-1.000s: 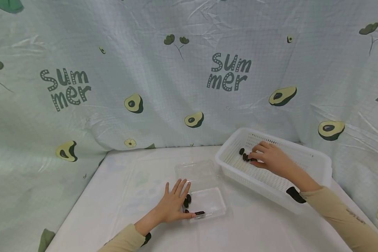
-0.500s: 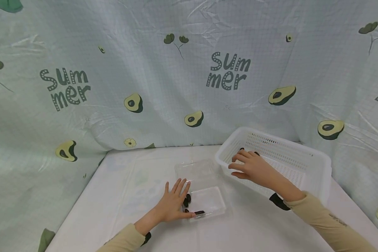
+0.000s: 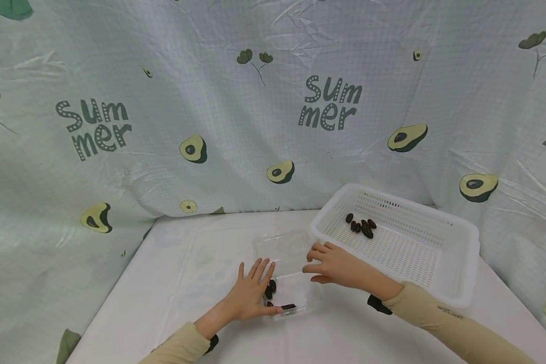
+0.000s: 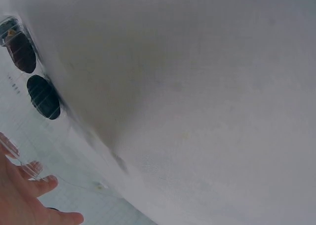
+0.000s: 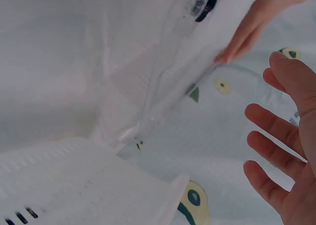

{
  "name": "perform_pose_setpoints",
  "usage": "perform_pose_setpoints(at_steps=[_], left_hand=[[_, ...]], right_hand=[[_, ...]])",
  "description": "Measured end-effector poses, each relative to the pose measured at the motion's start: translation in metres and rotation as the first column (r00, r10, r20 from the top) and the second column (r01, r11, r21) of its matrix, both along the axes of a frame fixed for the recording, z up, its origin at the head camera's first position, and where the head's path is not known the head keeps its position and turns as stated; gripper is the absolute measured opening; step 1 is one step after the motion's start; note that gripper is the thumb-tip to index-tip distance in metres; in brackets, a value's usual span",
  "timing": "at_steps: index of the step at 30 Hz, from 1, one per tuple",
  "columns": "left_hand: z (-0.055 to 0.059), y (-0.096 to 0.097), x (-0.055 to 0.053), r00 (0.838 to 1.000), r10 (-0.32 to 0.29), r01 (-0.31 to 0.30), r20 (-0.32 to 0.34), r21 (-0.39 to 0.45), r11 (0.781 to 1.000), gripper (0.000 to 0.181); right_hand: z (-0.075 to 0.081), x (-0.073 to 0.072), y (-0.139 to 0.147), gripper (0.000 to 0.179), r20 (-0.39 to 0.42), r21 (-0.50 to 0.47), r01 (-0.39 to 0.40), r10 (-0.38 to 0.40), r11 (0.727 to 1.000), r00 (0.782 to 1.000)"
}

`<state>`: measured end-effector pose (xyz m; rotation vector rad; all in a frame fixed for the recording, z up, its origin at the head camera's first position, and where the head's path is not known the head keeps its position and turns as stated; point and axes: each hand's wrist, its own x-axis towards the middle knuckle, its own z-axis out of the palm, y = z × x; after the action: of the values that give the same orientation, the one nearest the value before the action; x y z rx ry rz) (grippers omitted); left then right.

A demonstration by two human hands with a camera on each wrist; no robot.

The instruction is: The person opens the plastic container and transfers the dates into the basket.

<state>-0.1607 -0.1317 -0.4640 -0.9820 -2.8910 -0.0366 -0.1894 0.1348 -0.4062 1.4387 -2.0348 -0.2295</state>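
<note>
My left hand (image 3: pixel 245 298), fingers spread, rests over the left side of a clear plastic box (image 3: pixel 319 293). Several dark, oval, date-like fruits (image 3: pixel 272 286) lie inside along the box's left and near sides; some are partly under the hand. Two of these fruits (image 4: pixel 43 96) show up close in the left wrist view. My right hand (image 3: pixel 334 265) hovers over the box's right side, its fingers loosely bent. Thumb and fingers look apart in the head view, and the right wrist view shows nothing between the fingers (image 5: pixel 271 119).
At the back right stands a white perforated basket (image 3: pixel 464 227) with several more dark fruits (image 3: pixel 366 230) in its left part. The box's clear lid (image 3: pixel 279 246) lies folded back behind it. A printed curtain (image 3: pixel 236 111) hangs behind the white table (image 3: pixel 186 268).
My right hand has moved left and toward me, out of the basket and over to the clear box. The fruits in the basket are uncovered now. My left hand has stayed put.
</note>
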Motion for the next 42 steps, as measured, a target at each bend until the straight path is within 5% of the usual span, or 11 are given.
perform_pose_setpoints(at_steps=[11,23,30,42], left_hand=[[0.001,0.000,0.002,1.000,0.003,-0.003,0.018,0.019,1.000,0.101],[0.000,-0.006,0.003,0.999,-0.044,0.044,-0.011,0.018,0.999,0.104],[-0.002,-0.012,0.005,0.999,-0.023,0.023,-0.034,0.003,1.000,0.105],[-0.001,-0.012,0.004,1.000,-0.015,0.015,0.009,-0.029,0.999,0.103]], right_hand=[[-0.024,-0.003,-0.024,0.030,0.025,0.192,-0.049,0.045,0.980,0.999],[-0.052,-0.007,-0.043,0.044,0.038,0.236,-0.097,0.091,0.967,0.995],[-0.055,-0.004,-0.047,0.055,0.028,0.283,-0.084,0.079,0.955,0.996],[-0.053,-0.003,-0.048,0.048,0.054,0.308,-0.077,0.063,0.948,0.997]])
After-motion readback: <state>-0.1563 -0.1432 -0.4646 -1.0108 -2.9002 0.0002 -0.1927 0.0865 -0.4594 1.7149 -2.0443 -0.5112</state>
